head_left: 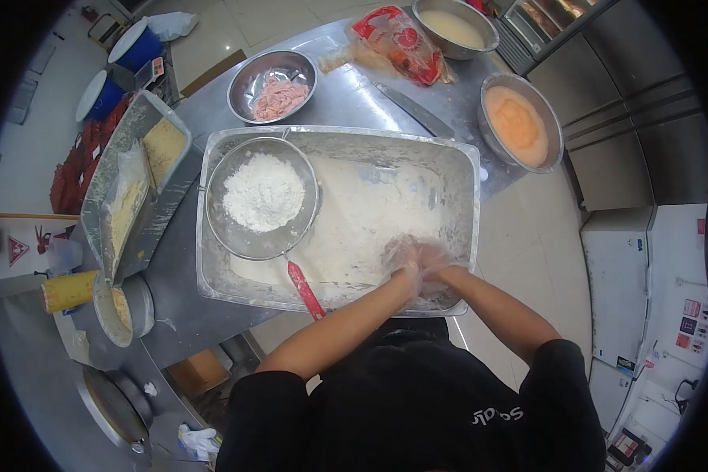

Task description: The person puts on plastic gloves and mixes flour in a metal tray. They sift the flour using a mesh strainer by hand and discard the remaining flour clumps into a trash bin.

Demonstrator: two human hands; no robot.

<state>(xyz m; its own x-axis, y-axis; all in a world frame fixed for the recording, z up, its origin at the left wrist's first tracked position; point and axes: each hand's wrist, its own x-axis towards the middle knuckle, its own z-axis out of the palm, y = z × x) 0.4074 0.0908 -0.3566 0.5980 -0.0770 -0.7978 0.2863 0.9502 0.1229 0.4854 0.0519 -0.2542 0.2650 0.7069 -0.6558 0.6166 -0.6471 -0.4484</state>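
Observation:
Both hands wear clear plastic gloves and are together at the right end of a large metal tub [338, 135] with white flour [362, 204] in it. My left hand [405, 256] touches my right hand [433, 259]; their fingers are blurred, and whether anything is between them cannot be made out. A round sieve [313, 206] heaped with white powder [263, 193] rests over the tub's left part, its red handle [304, 289] pointing toward my body.
Behind the tub stand a steel bowl of pink meat [279, 98], a knife [417, 110] and a red-printed plastic bag [401, 43]. Bowls of orange mixture [515, 126] and pale liquid [451, 28] are at right. A grey bin of crumbs [164, 149] stands left.

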